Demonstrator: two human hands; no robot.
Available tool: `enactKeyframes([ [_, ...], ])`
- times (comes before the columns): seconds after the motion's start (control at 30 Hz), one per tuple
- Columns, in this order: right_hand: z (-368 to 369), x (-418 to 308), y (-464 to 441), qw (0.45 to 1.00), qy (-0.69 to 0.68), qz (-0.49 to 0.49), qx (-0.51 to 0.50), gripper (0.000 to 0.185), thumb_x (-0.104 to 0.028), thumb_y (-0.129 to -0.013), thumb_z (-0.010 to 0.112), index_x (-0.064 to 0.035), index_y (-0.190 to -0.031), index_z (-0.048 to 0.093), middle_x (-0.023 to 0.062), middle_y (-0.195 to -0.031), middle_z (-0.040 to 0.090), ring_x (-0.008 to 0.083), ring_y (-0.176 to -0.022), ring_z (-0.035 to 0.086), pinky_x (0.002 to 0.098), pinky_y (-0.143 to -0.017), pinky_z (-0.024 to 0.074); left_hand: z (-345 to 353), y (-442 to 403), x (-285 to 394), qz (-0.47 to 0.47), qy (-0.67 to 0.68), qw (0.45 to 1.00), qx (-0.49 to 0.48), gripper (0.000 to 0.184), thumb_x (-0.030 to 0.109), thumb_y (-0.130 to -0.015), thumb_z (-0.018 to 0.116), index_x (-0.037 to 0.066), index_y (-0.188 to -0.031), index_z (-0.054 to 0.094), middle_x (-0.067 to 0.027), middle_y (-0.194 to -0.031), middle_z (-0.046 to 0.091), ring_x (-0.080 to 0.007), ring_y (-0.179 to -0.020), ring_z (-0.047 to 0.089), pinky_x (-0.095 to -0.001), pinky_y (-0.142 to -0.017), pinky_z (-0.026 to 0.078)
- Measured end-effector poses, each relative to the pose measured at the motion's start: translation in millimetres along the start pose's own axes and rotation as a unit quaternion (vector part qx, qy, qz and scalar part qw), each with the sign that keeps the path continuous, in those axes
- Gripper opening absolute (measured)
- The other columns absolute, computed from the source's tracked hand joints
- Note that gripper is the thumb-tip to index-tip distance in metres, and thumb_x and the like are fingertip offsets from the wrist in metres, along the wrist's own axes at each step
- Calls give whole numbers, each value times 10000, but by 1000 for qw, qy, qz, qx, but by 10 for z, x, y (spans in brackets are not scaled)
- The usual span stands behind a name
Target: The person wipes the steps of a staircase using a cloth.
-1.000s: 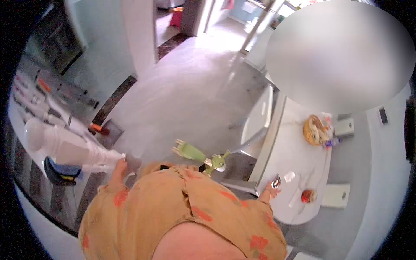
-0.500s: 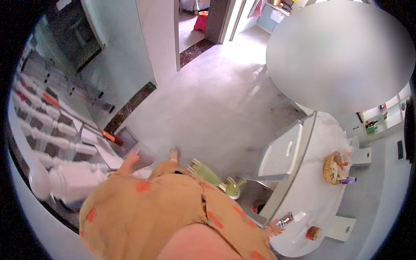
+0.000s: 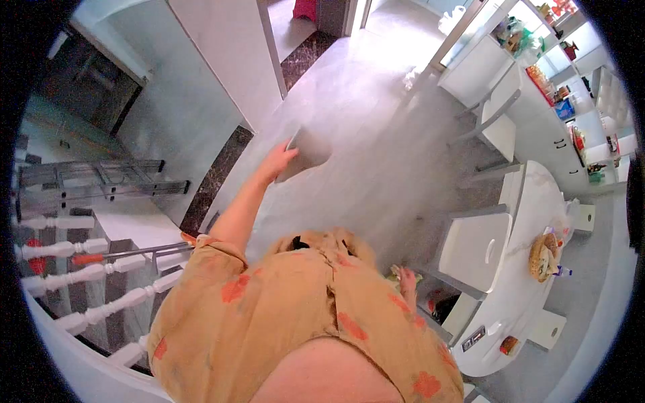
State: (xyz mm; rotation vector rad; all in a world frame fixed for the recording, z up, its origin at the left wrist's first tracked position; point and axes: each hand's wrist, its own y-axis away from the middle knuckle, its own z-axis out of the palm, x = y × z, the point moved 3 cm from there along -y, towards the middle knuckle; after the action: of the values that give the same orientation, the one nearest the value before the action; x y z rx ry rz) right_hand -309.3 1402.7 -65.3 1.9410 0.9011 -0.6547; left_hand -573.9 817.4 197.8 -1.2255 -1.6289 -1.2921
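My left hand is stretched out forward over the floor. Its fingers are closed on the edge of a flat grey-brown panel, whose exact kind is blurred. On the right of my body, my right hand hangs low beside the table, fingers apart. Right by it shows a small piece of a green object, mostly hidden behind my shirt; whether the hand touches it, I cannot tell.
To the right stands a white table with a wicker basket, a dark flat device and a small jar. A white chair is against it. White balusters, an orange-handled rod and a metal ladder lie left.
My left hand has swung forward and up with the flat panel. My right hand has left the table edge and dropped near the green object. The view has shifted, showing more shelves at right.
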Motion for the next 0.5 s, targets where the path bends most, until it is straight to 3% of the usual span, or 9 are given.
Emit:
enactKeyframes([
  [0.03, 220, 4, -446, 982, -148, 55, -105, 475, -329, -890, 683, 34, -1180, 581, 103, -994, 657, 186, -868, 620, 332, -826, 527, 17, -44, 211, -5, -2, 1000, -6, 466, 213, -894, 543, 42, -1327, 527, -83, -1140, 647, -181, -1033, 577, -336, -901, 448],
  [0.07, 530, -145, -809, 993, -116, 20, -13, 483, -378, -919, 633, 10, -1201, 585, 108, -1064, 658, 167, -930, 626, 334, -826, 526, 66, -109, 400, 1, 79, 996, -43, 470, 207, -893, 549, 41, -1332, 526, -73, -1154, 639, -179, -1037, 575, -332, -912, 444],
  [0.1, 573, -1418, -572, 981, -16, 29, -191, 522, -435, -959, 545, -15, -1269, 560, 106, -1211, 630, 182, -1089, 605, 369, -890, 491, 108, -211, 514, 8, 161, 984, -80, 475, 201, -891, 556, 39, -1336, 524, -62, -1169, 631, -178, -1041, 572, -329, -923, 440],
  [0.17, 1015, -2927, -394, 938, -217, 86, -258, 700, -613, -942, 438, -62, -1370, 495, 80, -1392, 528, 221, -1301, 467, 390, -1052, 325, 178, -412, 598, -28, 153, 980, -123, 482, 198, -891, 563, 45, -1346, 518, -56, -1187, 622, -174, -1049, 570, -327, -932, 437],
  [0.2, 1260, -3266, -575, 885, -309, 79, -340, 706, -623, -952, 380, -63, -1366, 498, 103, -1420, 501, 245, -1328, 444, 404, -1081, 294, 223, -519, 612, -66, 144, 975, -157, 490, 195, -891, 571, 51, -1355, 511, -50, -1204, 614, -169, -1058, 568, -325, -941, 434],
  [0.27, 1656, -4107, -836, 734, -463, 111, -484, 664, -574, -959, 413, -44, -1349, 503, 113, -1405, 507, 271, -1289, 475, 423, -1060, 341, 326, -763, 682, -82, 130, 965, -214, 482, 194, -906, 570, 56, -1363, 501, -57, -1205, 612, -169, -1071, 567, -332, -952, 437],
  [0.37, 2073, -4830, -1479, 746, -542, 125, -366, 557, -480, -948, 509, -49, -1300, 537, 120, -1331, 561, 294, -1215, 523, 445, -1021, 400, 478, -1221, 613, -81, 62, 952, -290, 499, 220, -928, 574, 68, -1392, 473, -65, -1205, 613, -167, -1094, 564, -337, -976, 432],
  [0.4, 2221, -4885, -1873, 762, -527, 118, -358, 464, -377, -915, 607, -51, -1243, 569, 106, -1245, 608, 301, -1138, 562, 460, -977, 446, 503, -1431, 509, -67, 9, 947, -313, 526, 246, -933, 579, 74, -1414, 454, -67, -1206, 617, -165, -1102, 561, -334, -989, 425],
  [0.5, 2180, -5250, -2693, 791, -494, 151, -328, 456, -331, -959, 550, -43, -1311, 522, 99, -1320, 564, 285, -1210, 528, 450, -1038, 409, 325, -2167, -318, -72, -30, 976, -202, 544, 308, -937, 593, 120, -1428, 453, -99, -1247, 625, -208, -1120, 573, -353, -998, 424],
])
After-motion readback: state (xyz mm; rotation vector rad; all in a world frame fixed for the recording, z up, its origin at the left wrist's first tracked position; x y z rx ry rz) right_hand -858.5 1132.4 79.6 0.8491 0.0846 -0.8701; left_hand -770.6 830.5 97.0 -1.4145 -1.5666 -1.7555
